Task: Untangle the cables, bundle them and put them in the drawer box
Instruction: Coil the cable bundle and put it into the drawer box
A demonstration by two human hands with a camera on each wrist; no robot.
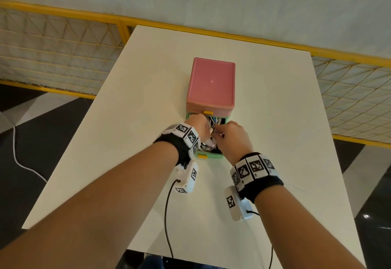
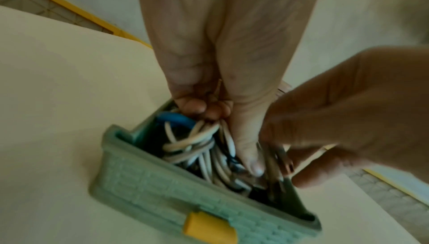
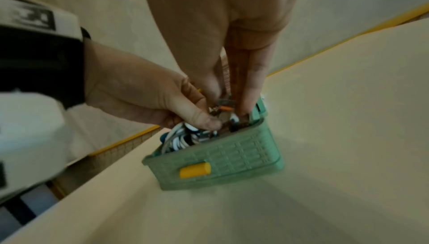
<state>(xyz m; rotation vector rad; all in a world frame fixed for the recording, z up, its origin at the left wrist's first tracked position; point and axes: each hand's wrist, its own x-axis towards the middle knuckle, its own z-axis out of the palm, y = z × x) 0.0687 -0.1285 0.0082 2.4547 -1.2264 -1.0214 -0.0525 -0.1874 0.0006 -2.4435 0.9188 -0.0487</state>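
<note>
we reach both arms forward: our left hand (image 1: 200, 128) curls round the white cables (image 2: 199, 149) in the one open green drawer (image 3: 220, 160), thumb pressing down. our right hand (image 1: 231, 137), just beside it, pinches cable ends over the same drawer, below the pink box (image 1: 211, 82).

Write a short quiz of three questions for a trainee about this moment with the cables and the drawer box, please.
1. True or false: the green drawer is pulled out of the drawer box.
2. Where do the cables lie?
A. on the table
B. inside the drawer
C. on top of the box
3. Fill in: the drawer handle is coloured ____.

Key:
1. True.
2. B; the left hand grips them, and the right hand reaches in beside it.
3. Yellow.
</note>
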